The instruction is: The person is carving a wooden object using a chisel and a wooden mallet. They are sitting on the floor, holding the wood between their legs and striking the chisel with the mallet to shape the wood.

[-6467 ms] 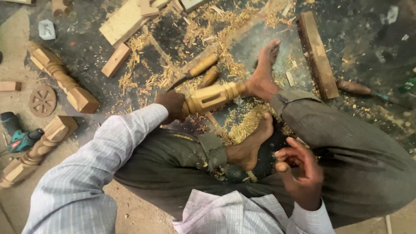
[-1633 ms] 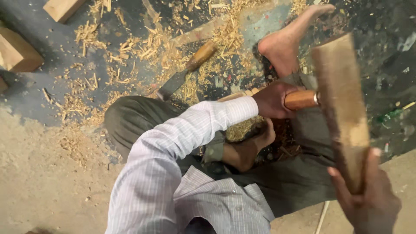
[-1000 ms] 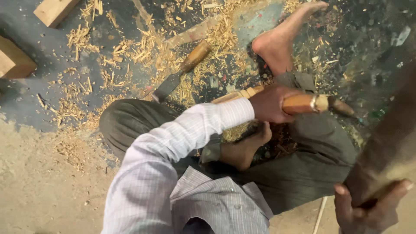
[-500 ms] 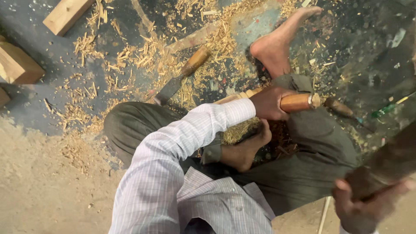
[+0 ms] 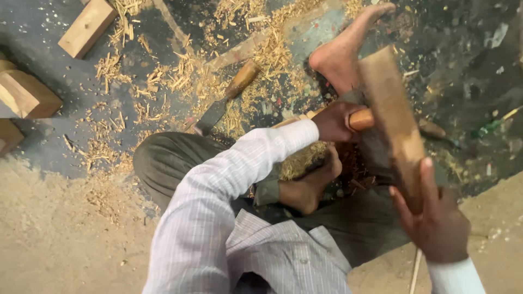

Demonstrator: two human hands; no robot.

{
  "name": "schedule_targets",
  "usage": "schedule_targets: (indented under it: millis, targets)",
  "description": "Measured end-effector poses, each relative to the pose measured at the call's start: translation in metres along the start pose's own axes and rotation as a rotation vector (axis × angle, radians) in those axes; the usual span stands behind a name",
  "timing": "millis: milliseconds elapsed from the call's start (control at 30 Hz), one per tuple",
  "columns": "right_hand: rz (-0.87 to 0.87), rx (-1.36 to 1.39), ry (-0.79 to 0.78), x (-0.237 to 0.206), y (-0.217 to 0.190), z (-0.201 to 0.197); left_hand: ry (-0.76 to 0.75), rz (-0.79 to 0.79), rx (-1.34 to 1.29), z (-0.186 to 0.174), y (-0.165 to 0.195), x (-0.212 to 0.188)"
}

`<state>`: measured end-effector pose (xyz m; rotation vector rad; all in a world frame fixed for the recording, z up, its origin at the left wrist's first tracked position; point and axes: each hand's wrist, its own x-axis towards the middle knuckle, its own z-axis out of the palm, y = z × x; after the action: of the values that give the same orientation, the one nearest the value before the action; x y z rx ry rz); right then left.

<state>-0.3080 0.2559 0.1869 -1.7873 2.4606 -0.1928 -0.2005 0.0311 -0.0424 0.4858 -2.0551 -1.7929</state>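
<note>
- Left hand [image 5: 338,121] clenched round an orange wooden handle [image 5: 362,118] of a chisel, arm reaching across the lap; handle lies roughly level, probably so its butt faces the blow. Blade end hidden behind the slat.
- Right hand [image 5: 433,220] grips the lower end of a flat wooden slat [image 5: 393,117], fingers wrapped on it, 1 finger laid up its face. Slat is blurred, crossing just over the handle, used like a mallet, I'd judge.
- 2 bare feet: 1 foot [image 5: 343,51] stretched out on the floor, the other foot [image 5: 310,185] tucked under by the lap, likely bracing the work; workpiece itself mostly hidden.
- A spare chisel [image 5: 226,98] lies in shavings [image 5: 163,81], near the knee.
- Wood blocks [image 5: 27,95] well apart, far left.
</note>
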Motion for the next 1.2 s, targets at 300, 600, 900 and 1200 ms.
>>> schedule_targets:
  millis: [300, 600, 900, 1200]
  targets:
    - [-0.058, 0.110, 0.249, -0.031, 0.027, 0.006, -0.023, 0.054, -0.001, -0.014, 0.029, -0.026]
    - [-0.042, 0.330, 0.463, -0.061, 0.077, 0.038, 0.021, -0.071, -0.136, -0.022, 0.044, -0.029]
    - [0.163, 0.662, 0.383, -0.089, 0.113, 0.029, 0.005, -0.023, -0.044, -0.017, 0.035, -0.013]
    - [-0.062, 0.556, 0.413, -0.043, 0.049, 0.032, -0.040, 0.046, -0.079, -0.020, 0.033, -0.016]
